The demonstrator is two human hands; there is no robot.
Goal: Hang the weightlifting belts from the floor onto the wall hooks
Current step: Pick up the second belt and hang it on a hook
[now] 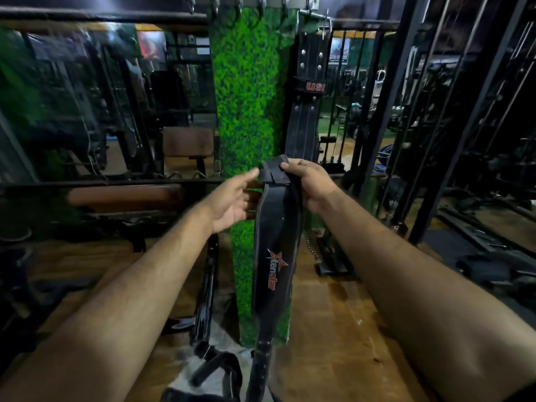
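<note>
Before the green pillar (246, 111), black belt (275, 227) hanging from right hand (307, 184) grip, left hand (232, 198) pinching its top.

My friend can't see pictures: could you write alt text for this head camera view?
Two hands, left hand and right hand, hold the top of a black Tenstar belt before a green pillar; a USI belt hangs from a hook.

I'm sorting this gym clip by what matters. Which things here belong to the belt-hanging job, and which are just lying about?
Belongs to the job:
- black belt, held up by the left hand and right hand
- USI belt, already hanging
- hooks above the green pillar
- straps on the floor

Just lying about:
- brown bench
- black rack
</note>
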